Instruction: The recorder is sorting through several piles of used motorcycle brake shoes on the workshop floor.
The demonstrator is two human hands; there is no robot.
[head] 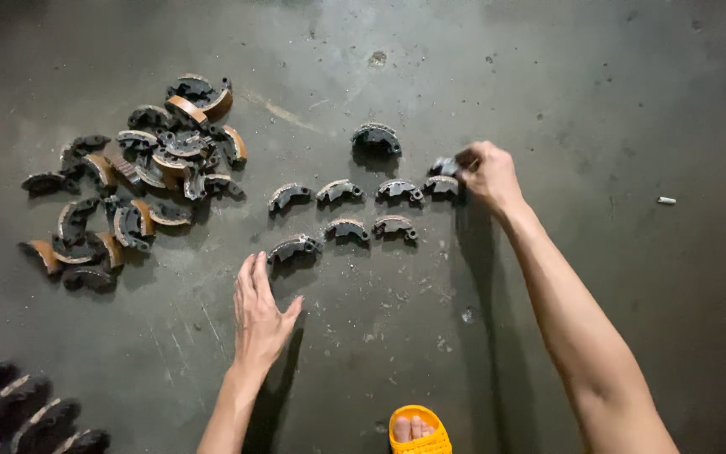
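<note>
Dark, stained concrete floor (548,76) fills the view, scattered with small debris.

1. Left hand (260,313): lies palm down on the floor at about 6 o'clock of the frame centre. Its fingers (249,273) are extended and close together, holding nothing. The fingertips sit just beside a curved dark shoe-shaped part (294,248), which lies at 1 o'clock of the hand.

2. Right hand (487,172): reaches out at about 2 o'clock of the frame centre. Its fingers are pinched narrow on a small dark part (444,166) at the right end of the upper row. Whether this part is lifted clear of the floor cannot be told.

3. Sorted rows (346,206): between the two hands, curved dark parts lie side by side in two rows, each apart from its neighbours. One more part (376,139) lies alone at 12 o'clock of the rows.

4. Unsorted heap (140,176): at 9 o'clock of the rows, well apart, a loose heap of like parts, some with brown linings, lies overlapping.

5. Other items: more dark parts (27,416) lie at the 7 o'clock corner. A foot in a yellow sandal (418,430) shows at 6 o'clock. A small white cylinder (665,200) lies at 3 o'clock of the right hand.
</note>
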